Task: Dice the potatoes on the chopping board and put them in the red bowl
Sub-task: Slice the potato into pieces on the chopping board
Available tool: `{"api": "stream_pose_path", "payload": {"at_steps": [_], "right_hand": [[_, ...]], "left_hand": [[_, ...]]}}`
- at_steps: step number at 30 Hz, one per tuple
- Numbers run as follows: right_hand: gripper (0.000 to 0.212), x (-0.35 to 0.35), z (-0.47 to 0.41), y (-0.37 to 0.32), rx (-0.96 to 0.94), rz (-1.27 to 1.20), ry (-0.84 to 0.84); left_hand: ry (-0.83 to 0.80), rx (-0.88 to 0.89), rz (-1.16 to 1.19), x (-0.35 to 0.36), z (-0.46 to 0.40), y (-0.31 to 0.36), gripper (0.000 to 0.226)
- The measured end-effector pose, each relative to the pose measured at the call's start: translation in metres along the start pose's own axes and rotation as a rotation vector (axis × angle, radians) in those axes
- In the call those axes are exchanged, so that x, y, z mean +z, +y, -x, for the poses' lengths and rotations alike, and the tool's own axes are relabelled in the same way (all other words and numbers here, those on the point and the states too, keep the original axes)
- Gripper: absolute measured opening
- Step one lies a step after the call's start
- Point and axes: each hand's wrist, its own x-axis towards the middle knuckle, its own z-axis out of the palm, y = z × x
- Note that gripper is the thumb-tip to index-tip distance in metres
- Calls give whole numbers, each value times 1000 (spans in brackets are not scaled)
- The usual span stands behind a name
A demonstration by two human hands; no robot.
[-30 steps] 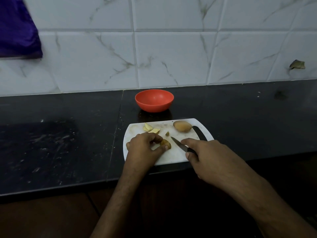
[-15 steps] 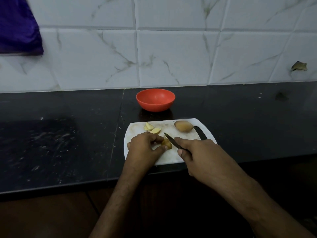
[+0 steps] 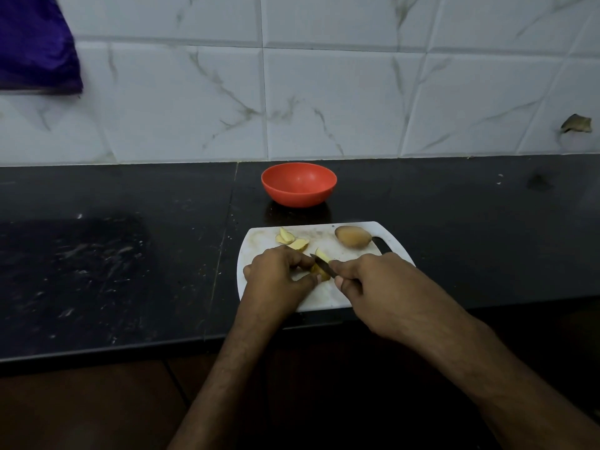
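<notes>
We are in the middle of the cutting step: our left hand [image 3: 279, 277] curls its fingers and thumb round a potato piece [image 3: 319, 271] on the chopping board [image 3: 328, 295], pinning it down, while our right hand [image 3: 373, 287] is closed round the handle of a small dark knife [image 3: 321, 264] whose blade angles across that piece, tip pointing to the far left. A few cut wedges [image 3: 292, 241] lie at the board's far left corner, a whole unpeeled potato [image 3: 353, 236] sits at its far right beside the handle slot, and the red bowl [image 3: 298, 184] stands beyond the board on the counter [image 3: 130, 254], apart from it and, as far as we can see, with nothing in it. We judge the task to be early, with one potato partly cut and one untouched. The next move calls for pressing the blade down through the held piece with our left fingertips kept clear, since they sit just beside the edge. The board's near edge lies close to the counter's front lip, so pieces could slip off towards us. The straight path from board to bowl is open, and the counter to either side offers room.
</notes>
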Motion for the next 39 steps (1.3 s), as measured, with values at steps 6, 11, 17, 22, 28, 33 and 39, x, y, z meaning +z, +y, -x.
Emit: {"api": "stream_pose_path", "payload": {"at_steps": [6,11,17,22,28,33,39], "right_hand": [[33,-4,-6,-7,0,82,-41],[30,8,-15,-9,-7,161,-53],[34,-2,21,-2,0,127,-71],[34,-7,38,7,5,75,-64],[36,-15,37,23,26,-72,-23],[37,-6,19,30,45,-180,124],[41,26,-19,46,-29,-182,384]], "left_hand": [[9,17,-8,1,-1,-2,15],[14,13,-18,1,0,-2,13],[21,10,8,-2,4,2,36],[3,13,-47,-2,4,4,29],[19,23,-105,-3,7,8,32],[-75,98,-152,-3,8,9,36],[-53,116,-200,4,6,6,47]]}}
